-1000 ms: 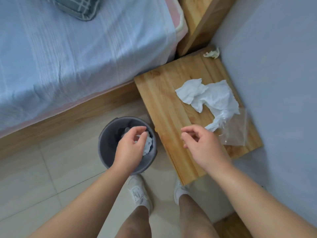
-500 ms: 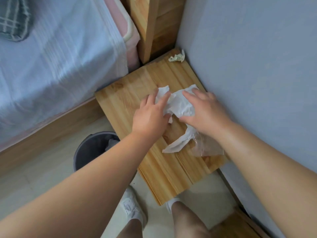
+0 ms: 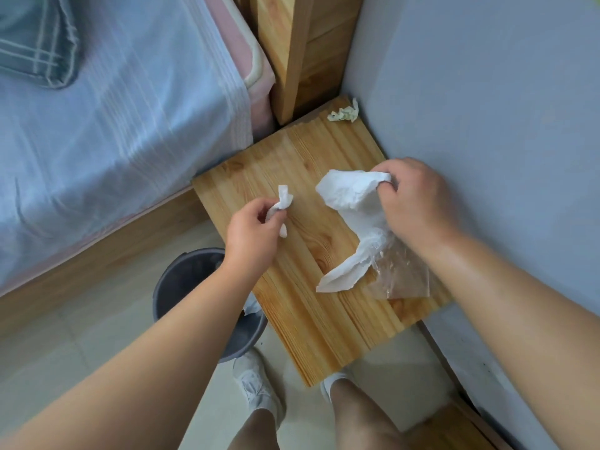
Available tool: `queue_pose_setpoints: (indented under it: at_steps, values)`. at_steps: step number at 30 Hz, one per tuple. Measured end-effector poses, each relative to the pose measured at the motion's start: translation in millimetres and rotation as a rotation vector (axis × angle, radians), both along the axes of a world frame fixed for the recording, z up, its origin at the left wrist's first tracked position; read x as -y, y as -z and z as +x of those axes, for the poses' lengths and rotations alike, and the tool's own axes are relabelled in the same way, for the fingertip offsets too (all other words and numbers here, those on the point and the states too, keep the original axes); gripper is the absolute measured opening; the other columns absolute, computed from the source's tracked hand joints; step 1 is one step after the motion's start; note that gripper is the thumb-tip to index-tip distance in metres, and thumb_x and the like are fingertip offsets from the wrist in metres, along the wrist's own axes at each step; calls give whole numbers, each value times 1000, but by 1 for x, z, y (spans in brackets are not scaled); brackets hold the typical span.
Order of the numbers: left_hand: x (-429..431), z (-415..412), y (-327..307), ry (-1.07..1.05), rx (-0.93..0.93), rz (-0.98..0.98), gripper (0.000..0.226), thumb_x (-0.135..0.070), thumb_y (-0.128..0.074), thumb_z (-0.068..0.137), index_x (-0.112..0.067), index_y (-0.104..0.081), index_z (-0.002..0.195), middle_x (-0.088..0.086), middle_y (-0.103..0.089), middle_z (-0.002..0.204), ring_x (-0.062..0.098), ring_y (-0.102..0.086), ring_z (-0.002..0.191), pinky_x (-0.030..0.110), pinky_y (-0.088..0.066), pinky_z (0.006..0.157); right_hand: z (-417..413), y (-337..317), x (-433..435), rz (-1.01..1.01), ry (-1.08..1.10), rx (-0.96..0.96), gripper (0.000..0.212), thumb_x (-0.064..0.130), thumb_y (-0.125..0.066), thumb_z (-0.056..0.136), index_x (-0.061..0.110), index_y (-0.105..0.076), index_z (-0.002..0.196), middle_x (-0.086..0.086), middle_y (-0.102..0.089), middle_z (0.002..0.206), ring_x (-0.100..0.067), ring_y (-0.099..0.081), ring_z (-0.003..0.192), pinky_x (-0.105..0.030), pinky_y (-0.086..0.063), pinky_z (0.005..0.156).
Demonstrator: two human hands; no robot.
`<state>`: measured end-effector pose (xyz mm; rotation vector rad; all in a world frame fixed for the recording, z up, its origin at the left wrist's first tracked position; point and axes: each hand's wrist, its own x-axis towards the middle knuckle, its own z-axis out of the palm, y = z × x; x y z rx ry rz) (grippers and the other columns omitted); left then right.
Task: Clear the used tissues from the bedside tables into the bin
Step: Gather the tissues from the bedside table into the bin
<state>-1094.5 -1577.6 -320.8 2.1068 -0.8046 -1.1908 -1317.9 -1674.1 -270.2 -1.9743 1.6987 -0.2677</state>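
Note:
My left hand (image 3: pixel 253 228) pinches a small crumpled white tissue (image 3: pixel 283 203) just above the wooden bedside table (image 3: pixel 311 319). My right hand (image 3: pixel 415 203) grips the top of a large white tissue (image 3: pixel 350 203) whose tail trails down over the tabletop. A clear plastic wrapper (image 3: pixel 402 277) lies under that tail, by my right wrist. A small yellowish crumpled tissue (image 3: pixel 344 114) sits in the table's far corner against the wall. The grey bin (image 3: pixel 181 280) stands on the floor left of the table, partly hidden by my left forearm; a white tissue shows inside.
A bed (image 3: pixel 113 131) with a blue sheet and a plaid pillow (image 3: pixel 39 43) fills the left. A wooden headboard post (image 3: pixel 302 50) stands behind the table. The blue-grey wall (image 3: pixel 487 125) runs along the right. My feet in white shoes (image 3: pixel 256 384) stand on the tiled floor.
A second ago my left hand was over the bin and my right hovered by the table. Both then reached the tissues; now each has lifted one, and the two hands have drawn apart.

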Motion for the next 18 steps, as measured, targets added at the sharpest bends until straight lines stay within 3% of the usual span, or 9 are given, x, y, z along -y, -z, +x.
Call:
queue_pose_setpoints:
  at_steps: [2,4,6,8,9,12,15,18]
  values:
    - [-20,9,-10,-94,-61,-22,11,-39,-66,101,-43,-74,94,-18,-75,78,0,-66,63,14,-53,55,1,-14,-9,-20,21,68,26,9,-54,94,17,-75,107,4,-71,100,-10,-56,86,-17,-39,66]
    - [-47,22,-17,-158,-91,-30,13,-39,-67,100,-48,-75,94,-17,-78,85,8,-73,75,25,-60,69,7,-30,-22,-33,30,137,26,11,-55,92,22,-75,104,13,-67,92,-1,-55,80,-4,-36,64]
    - [-81,38,-19,-223,-104,-27,14,-39,-68,101,-49,-75,94,-12,-80,87,9,-75,77,31,-59,73,19,-45,-40,-49,28,204,26,11,-57,92,24,-75,104,18,-65,89,8,-58,81,-1,-39,65]
    - [-117,53,-18,-322,-120,-12,16,-36,-68,102,-45,-77,94,-8,-80,90,11,-77,81,34,-62,77,36,-59,-58,-56,28,258,25,10,-60,93,24,-76,106,14,-69,93,7,-61,85,-5,-44,66]
    - [-136,61,-17,-382,-131,3,16,-33,-68,103,-42,-78,94,-6,-81,91,12,-77,83,33,-63,76,45,-66,-67,-57,35,284,25,9,-62,93,25,-76,106,13,-71,95,2,-64,86,-14,-50,66]
    - [-186,82,-11,-525,-163,40,17,-24,-67,105,-33,-77,96,-8,-81,89,7,-76,80,20,-62,65,74,-86,-94,-51,73,363,21,15,-66,94,28,-77,106,15,-74,96,-8,-69,86,-29,-57,64]
    - [-222,100,-4,-599,-196,75,15,-21,-67,105,-28,-77,97,-9,-80,83,4,-74,76,18,-60,63,105,-100,-121,4,108,522,17,21,-66,94,33,-78,101,15,-75,87,-6,-70,79,-14,-52,60]
    - [-246,112,7,-662,-234,105,11,-20,-65,106,-20,-76,102,-1,-80,90,14,-75,81,23,-61,67,136,-87,-147,110,92,611,19,23,-68,94,41,-75,91,19,-72,75,1,-64,63,-7,-45,51]
